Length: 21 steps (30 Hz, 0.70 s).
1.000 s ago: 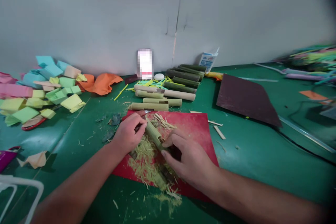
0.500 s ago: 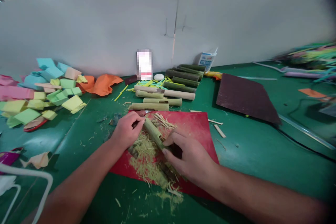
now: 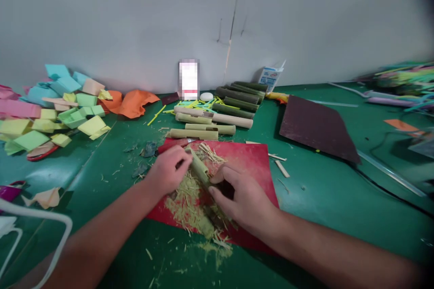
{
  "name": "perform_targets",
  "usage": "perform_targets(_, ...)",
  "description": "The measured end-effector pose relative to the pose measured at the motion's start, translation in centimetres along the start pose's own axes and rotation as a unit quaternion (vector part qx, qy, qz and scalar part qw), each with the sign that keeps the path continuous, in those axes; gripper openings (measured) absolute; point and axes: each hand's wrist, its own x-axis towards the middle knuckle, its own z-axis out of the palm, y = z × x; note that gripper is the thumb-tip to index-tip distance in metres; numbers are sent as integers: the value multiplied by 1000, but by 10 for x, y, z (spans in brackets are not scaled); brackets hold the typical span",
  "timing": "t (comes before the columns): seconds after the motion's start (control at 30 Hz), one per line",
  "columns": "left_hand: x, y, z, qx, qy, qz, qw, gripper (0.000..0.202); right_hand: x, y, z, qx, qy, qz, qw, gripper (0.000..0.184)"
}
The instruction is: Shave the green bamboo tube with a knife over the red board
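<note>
A green bamboo tube with a notch cut in its side is held slantwise over a red sheet. My left hand is closed at its far end, the fingertips pressed against it. Lower down, the thumb and fingers of my right hand grip the tube near the notch. Beneath both hands lies a heap of pale bamboo shavings. A red-handled tool rests at the sheet's far edge, partly hidden behind my left hand.
Several cut bamboo pieces lie in rows beyond the sheet. Folded coloured papers pile up at left, beside orange paper. A dark brown board lies at right. A phone-like screen leans on the wall; a white wire frame stands front left.
The view has shifted slightly. My left hand has moved a little at the tube's far end, and more of the red-handled tool shows. Both hands stay at the tube.
</note>
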Motion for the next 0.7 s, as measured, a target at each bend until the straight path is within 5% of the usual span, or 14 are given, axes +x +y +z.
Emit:
perform_targets(0.2,2,0,3,-11,-36,21,999,13,1,0,0,-3,0,1,1000,1)
perform_targets(0.33,5,-5,2,23,19,-4,1000,15,0,0,0,-4,-5,8,1000,2)
perform_targets(0.7,4,-2,1,-1,-29,5,1000,16,0,-2,0,-11,-6,-13,1000,4)
